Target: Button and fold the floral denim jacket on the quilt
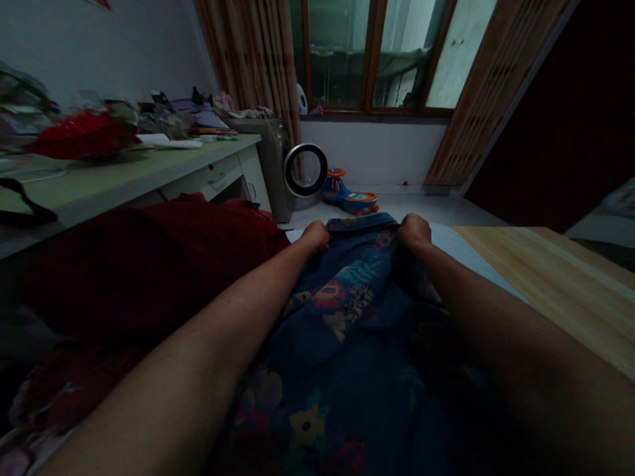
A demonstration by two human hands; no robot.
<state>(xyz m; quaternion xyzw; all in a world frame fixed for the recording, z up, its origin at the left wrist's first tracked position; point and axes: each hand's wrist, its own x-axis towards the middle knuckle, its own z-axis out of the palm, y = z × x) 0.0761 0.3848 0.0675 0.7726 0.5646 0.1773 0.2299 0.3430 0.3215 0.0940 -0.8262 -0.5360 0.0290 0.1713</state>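
Note:
A dark blue garment [347,317] with a flower print stretches away from me over a surface with a pale cover [466,254]. At its far edge, my left hand [316,235] is closed on the left corner. My right hand [415,230] grips the opposite corner, so the edge between both hands is held fairly taut. Folds run down the cloth toward me, and its near part lies in shadow. I cannot tell what kind of garment it is.
Dark red cloth [163,264] is heaped at the left, beside a cluttered desk [193,168]. Beyond stand a washing machine with its round door [306,170] swung out and a blue and orange ride-on toy [347,195]. A wooden board [555,271] lies at the right.

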